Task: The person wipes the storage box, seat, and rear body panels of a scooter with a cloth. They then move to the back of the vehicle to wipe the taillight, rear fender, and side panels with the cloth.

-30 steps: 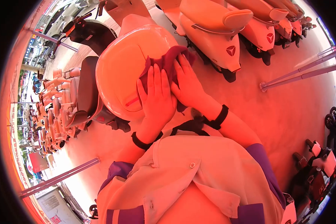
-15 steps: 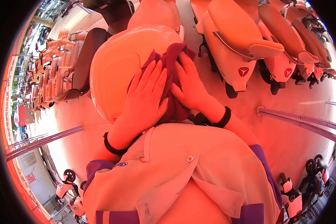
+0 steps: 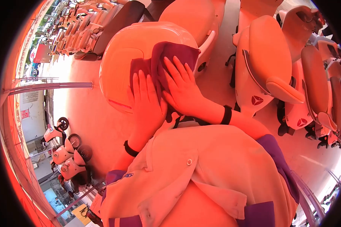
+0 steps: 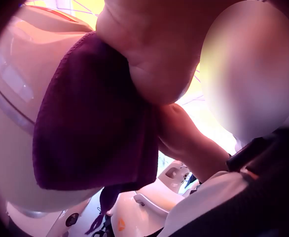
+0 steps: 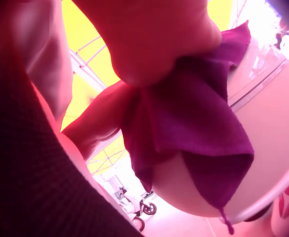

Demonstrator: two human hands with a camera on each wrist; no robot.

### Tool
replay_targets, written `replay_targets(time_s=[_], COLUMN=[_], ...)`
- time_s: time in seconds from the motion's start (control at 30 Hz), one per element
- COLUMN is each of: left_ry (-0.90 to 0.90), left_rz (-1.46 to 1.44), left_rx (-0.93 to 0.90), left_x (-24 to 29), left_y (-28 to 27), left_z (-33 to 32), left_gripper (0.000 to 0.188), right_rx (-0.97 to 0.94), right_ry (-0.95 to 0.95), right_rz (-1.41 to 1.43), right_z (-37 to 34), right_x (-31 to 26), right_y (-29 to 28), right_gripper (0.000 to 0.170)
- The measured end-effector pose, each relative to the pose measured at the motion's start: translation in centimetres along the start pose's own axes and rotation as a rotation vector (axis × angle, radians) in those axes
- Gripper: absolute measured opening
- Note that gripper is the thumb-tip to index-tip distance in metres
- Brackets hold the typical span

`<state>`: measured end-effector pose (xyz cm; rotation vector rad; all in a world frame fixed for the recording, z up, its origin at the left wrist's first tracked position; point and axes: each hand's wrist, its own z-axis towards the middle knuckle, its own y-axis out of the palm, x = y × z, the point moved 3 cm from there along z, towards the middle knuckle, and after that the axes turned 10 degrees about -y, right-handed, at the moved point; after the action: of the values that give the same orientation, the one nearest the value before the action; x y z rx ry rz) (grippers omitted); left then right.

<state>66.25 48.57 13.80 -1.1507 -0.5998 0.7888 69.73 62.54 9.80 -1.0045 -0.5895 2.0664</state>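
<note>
A dark purple-red cloth lies over the near right part of a smooth, rounded scooter top case. My left hand rests flat on the cloth's near left side, fingers straight and pointing away from me. Just right of it, my right hand presses the cloth with spread, extended fingers. Over the case's near side the cloth hangs down in the left wrist view. Its folded corners and a thin trailing end show in the right wrist view, below the right hand.
Behind the case is the scooter's seat. Another scooter stands to the right, with several more beyond it. Small scooters are parked at lower left, near a metal pole. Rows of two-wheelers fill the upper left.
The head view has swung round, shifting the parked scooters across it. The cloth lies flatter and more spread over the case. Both hands have shifted on the case and stay on the cloth.
</note>
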Motion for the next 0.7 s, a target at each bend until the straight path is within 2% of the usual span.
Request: replay_targets(time_s=[0.13,0.23,0.37,0.43,0.57,0.7], left_ry=[-0.103,-0.179,-0.222,-0.183,-0.125,-0.133], left_rz=[0.077,0.13,0.182,0.142,0.058,-0.044], left_rx=[0.008,-0.053,0.018,0.051,0.083,0.127], left_x=[1.8,3.1,3.1,2.8,1.6,-1.3], left_y=[0.1,-1.0,0.1,0.6,-0.3,-0.2], left_z=[-1.0,1.1,4.0,4.6,2.4,-3.6], left_gripper=[0.071,0.07,0.067,0.067,0.071,0.075], right_rx=[-0.028,-0.026,0.042,0.052,0.042,-0.031], right_ry=[-0.078,-0.082,-0.064,-0.025,0.031,-0.168], right_rz=[0.045,0.033,0.041,0.042,-0.046,-0.123], right_z=[0.1,1.7,4.3,5.4,5.8,3.9], right_x=[1.4,3.1,5.9,6.8,5.2,-1.6], right_y=[-0.8,-1.1,-1.0,-0.8,-0.2,0.1], right_gripper=[0.072,0.072,0.065,0.061,0.058,0.056])
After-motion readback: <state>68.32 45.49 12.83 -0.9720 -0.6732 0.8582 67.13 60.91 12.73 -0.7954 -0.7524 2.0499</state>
